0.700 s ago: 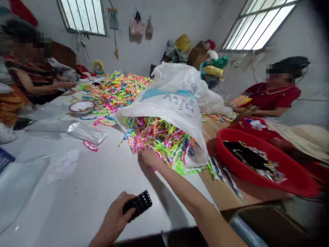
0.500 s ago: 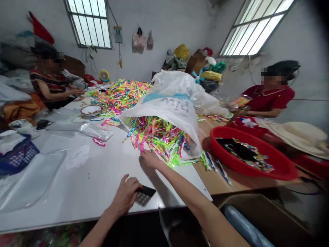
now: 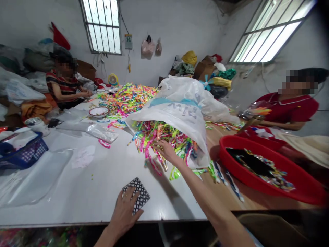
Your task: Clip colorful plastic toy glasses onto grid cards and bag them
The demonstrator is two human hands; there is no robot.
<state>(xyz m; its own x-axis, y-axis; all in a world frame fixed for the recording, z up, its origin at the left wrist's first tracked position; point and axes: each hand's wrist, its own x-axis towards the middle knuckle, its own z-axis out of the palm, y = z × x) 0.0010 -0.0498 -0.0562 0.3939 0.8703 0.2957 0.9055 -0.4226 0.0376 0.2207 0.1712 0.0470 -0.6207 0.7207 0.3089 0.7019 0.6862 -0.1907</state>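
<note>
My left hand [image 3: 125, 212] lies flat with fingers spread on a small black-and-white dotted tray [image 3: 136, 195] near the table's front edge. My right hand [image 3: 164, 150] reaches into the heap of bright plastic strips [image 3: 164, 137] spilling from a big white sack [image 3: 180, 109]. Its fingers are curled around a few pink and green strips, which trail below the hand onto the white table [image 3: 84, 185].
A red basin [image 3: 269, 178] holding dark and mixed pieces sits at the right. A blue basket [image 3: 24, 154] and clear plastic bags [image 3: 100, 132] lie at the left. A second heap of strips [image 3: 125, 97] lies farther back. Two other people sit at the table, left and right.
My left hand set the dotted tray flat on the table and now rests on it. My right hand moved up into the heap and closed on some strips.
</note>
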